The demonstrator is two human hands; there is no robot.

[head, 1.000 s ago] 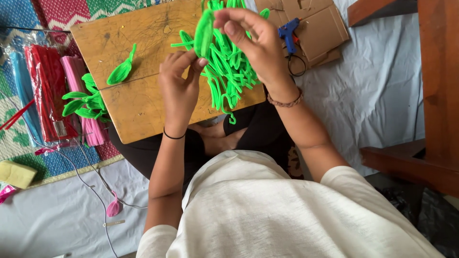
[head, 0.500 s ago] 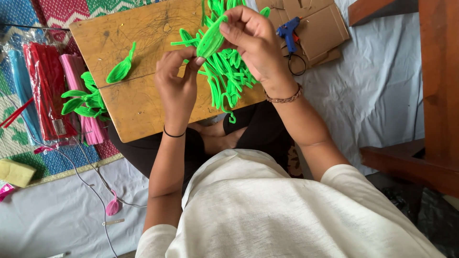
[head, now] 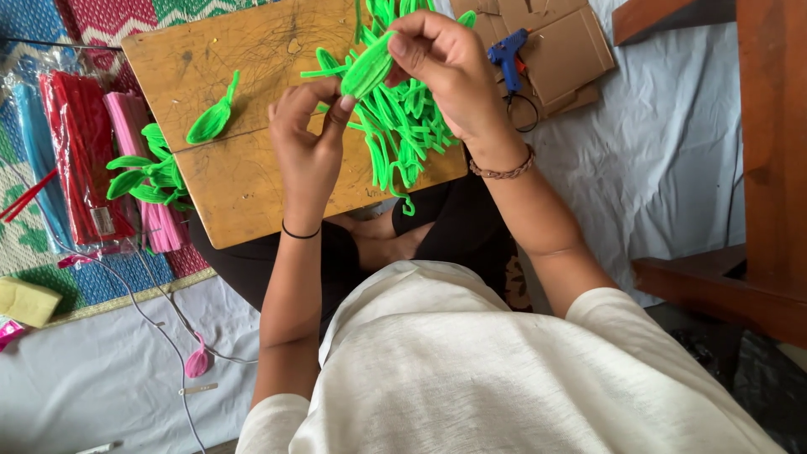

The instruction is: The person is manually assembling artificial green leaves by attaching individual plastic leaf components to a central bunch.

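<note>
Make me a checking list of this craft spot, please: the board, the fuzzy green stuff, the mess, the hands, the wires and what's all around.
Surface: wooden board on the person's lap, scratched and marked.
Job's things: folded green pipe-cleaner leaf pinched between both hands; pile of green pieces on the board beneath; one finished leaf lying apart on the board.
Clutter: more green leaves off the board's left edge; packs of red, pink and blue pipe cleaners; yellow sponge; cardboard.
Grippers: left hand and right hand both gripping the leaf.
Cables: glue gun cord; thin white wire on the cloth.
Surroundings: patterned mat, pale cloth, wooden furniture.
</note>
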